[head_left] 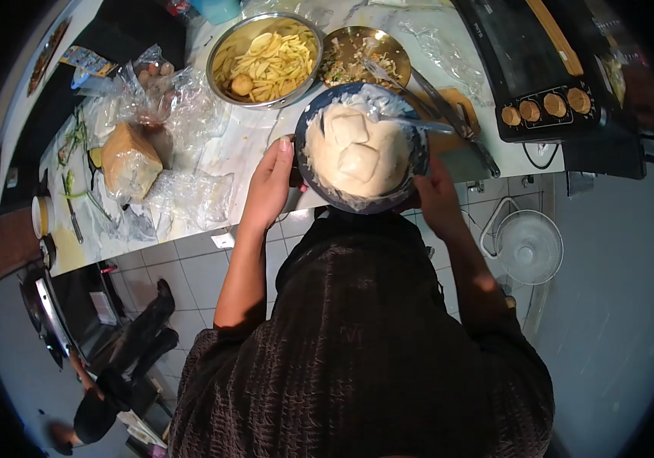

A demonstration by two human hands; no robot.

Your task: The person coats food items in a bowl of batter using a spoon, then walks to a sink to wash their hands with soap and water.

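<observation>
Between my two hands is a dark round bowl [302, 164] heaped with a pale, creamy mass [357, 149]. A utensil with a clear-looking handle [418, 124] rests in it, pointing right. My left hand [270, 179] holds the bowl at its left side, thumb up by the rim. My right hand [439, 200] grips the lower right side, its fingers partly hidden in shadow. Just behind the bowl stand a steel bowl of cut potato strips [275, 67] and a metal plate of chopped mixture [373, 57] with a fork on it.
Left on the counter lie bagged bread [130, 162], plastic bags [197, 107] and a knife [73, 210]. A black oven [548, 76] stands right, near tongs [457, 118]. A white strainer [527, 246] is below the counter's right end. Another person [98, 408] is at lower left.
</observation>
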